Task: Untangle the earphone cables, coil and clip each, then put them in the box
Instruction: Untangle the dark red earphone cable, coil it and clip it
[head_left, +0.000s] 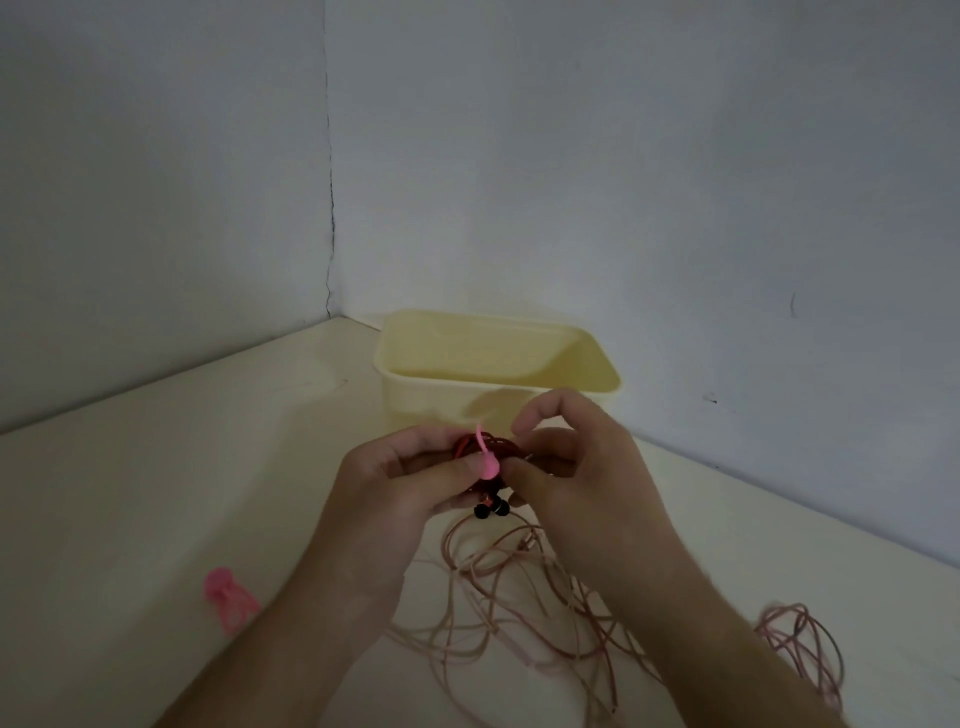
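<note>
Left hand (410, 475) and right hand (566, 467) both pinching red coil (480, 447) with pink clip (485, 457), grips clamped, box (426, 400) behind, loose cables (498, 597) on surface (156, 493)

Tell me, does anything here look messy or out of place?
Yes: a loose tangle of pale cables sprawls on the table under the hands, and a pinkish bundle lies at the right. The box looks undamaged.

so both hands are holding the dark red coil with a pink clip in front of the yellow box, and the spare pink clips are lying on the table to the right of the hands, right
Not quite. The head view shows the spare pink clips on the table to the left of the hands, not the right. Both the left hand and right hand do hold the dark red coil before the yellow box.
</note>
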